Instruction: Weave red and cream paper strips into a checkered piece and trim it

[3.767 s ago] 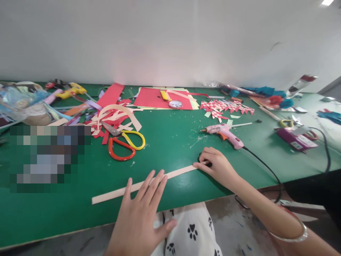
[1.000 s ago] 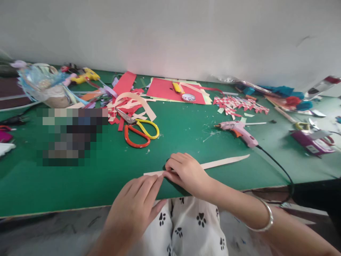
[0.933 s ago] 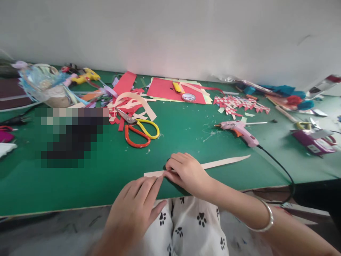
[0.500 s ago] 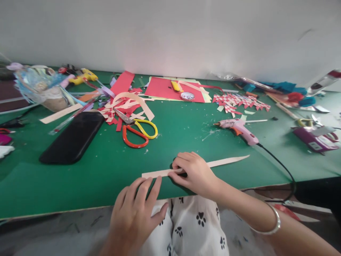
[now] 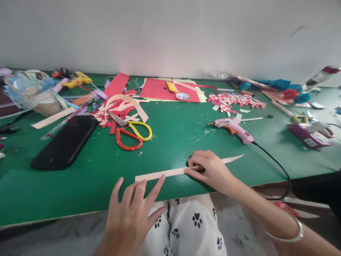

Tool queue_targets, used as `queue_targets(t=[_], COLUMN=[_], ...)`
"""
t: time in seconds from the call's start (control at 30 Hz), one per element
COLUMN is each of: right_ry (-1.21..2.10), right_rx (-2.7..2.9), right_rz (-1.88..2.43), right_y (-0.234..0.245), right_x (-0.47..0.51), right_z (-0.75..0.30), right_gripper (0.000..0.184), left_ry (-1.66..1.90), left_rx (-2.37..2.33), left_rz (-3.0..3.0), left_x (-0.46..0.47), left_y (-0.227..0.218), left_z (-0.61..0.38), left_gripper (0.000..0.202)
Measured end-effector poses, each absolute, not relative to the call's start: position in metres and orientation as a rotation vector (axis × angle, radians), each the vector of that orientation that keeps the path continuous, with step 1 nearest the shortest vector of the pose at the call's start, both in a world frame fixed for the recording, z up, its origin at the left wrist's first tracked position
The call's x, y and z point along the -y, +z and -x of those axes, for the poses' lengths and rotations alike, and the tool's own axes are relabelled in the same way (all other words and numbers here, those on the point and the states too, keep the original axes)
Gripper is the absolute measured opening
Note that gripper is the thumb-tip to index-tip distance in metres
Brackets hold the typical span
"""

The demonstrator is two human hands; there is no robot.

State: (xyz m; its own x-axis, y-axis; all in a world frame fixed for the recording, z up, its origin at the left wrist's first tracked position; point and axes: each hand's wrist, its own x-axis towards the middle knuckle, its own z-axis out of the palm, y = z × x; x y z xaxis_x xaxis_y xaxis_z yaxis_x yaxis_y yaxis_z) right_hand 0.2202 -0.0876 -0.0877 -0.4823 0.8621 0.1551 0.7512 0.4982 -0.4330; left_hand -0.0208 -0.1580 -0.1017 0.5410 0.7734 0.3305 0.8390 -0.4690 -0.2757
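Note:
A narrow cream paper strip (image 5: pixel 174 172) lies on the green table near its front edge, with one end tapering off to the right. My right hand (image 5: pixel 209 170) pinches the strip around its middle, thumb and fingertips closed on it. Fingers spread, my left hand (image 5: pixel 133 209) rests at the strip's left end, the index fingertip touching its lower edge. Beyond the hands lie scissors (image 5: pixel 133 133) with one red and one yellow handle, and a pink hot glue gun (image 5: pixel 234 128) on its side.
A black phone (image 5: pixel 66 142) lies at the left. Behind the scissors is a heap of red and cream paper strips (image 5: pixel 122 106). Red paper sheets (image 5: pixel 157 89) lie at the back, woven red-and-white pieces (image 5: pixel 237 101) to their right. A purple box (image 5: pixel 309 137) stands far right.
My right hand has slid rightward along the strip, away from the left hand. The left hand's fingers have spread wider. The whole view has shifted slightly.

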Motion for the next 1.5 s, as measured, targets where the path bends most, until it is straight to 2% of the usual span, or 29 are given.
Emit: queue_targets(t=[0.37,0.73,1.5], right_ry=[0.517,0.527,0.479], right_rx=[2.353,2.353,2.153], right_rz=[1.335,1.314,1.531], right_y=[-0.089,-0.087,-0.096], right_x=[0.087,0.088,0.088], right_z=[-0.259,-0.260,-0.314], right_gripper=[0.021,0.018,0.027], left_ry=[-0.179,-0.190,-0.222], left_rx=[1.277,1.255,1.219], left_rz=[2.367,2.349,2.361], left_x=[0.159,0.158,0.157], left_y=[-0.103,-0.105,-0.103], left_z=[0.021,0.023,0.025], left_gripper=[0.067,0.063,0.061])
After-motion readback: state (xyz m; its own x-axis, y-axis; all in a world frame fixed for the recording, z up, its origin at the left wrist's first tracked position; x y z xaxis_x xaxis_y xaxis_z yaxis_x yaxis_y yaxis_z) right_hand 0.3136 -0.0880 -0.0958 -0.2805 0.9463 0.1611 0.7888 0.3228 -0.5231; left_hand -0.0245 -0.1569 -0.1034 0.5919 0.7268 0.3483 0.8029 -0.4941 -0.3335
